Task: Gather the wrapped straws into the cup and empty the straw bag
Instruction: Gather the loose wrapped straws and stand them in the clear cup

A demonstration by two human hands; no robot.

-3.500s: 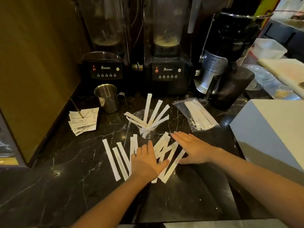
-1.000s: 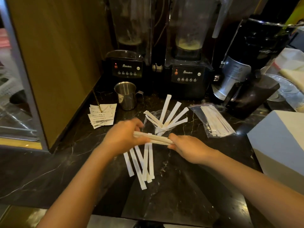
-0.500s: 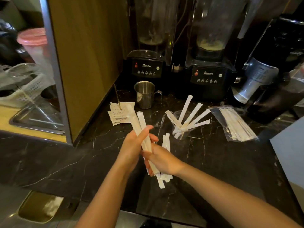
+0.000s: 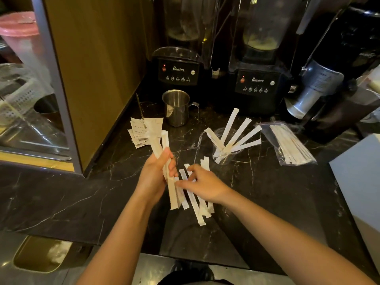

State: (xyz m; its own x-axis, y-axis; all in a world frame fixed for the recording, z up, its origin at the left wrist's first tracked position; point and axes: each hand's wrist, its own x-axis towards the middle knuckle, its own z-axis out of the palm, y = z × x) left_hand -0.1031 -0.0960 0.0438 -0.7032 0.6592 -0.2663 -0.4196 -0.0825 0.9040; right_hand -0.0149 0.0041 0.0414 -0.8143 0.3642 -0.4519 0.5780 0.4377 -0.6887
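My left hand [image 4: 154, 175] grips a bundle of white wrapped straws [image 4: 158, 136], held nearly upright above the black marble counter. My right hand [image 4: 202, 185] rests with spread fingers on several loose wrapped straws [image 4: 199, 208] lying on the counter just right of the bundle. Behind them a clear plastic cup [image 4: 223, 155] holds several wrapped straws [image 4: 236, 134] fanned out to the upper right. A clear straw bag [image 4: 287, 144] with several straws inside lies flat to the right of the cup.
A steel pitcher [image 4: 177, 108] stands behind the hands, with a spike of paper receipts [image 4: 138, 132] to its left. Two blenders [image 4: 178, 68] line the back, beside a dark machine [image 4: 329, 89] on the right. A white box [image 4: 357, 177] borders the right edge and a wooden panel [image 4: 98, 75] the left.
The bundle went from being held level between both hands to upright in my left hand alone. My right hand let go of it and dropped onto the loose straws.
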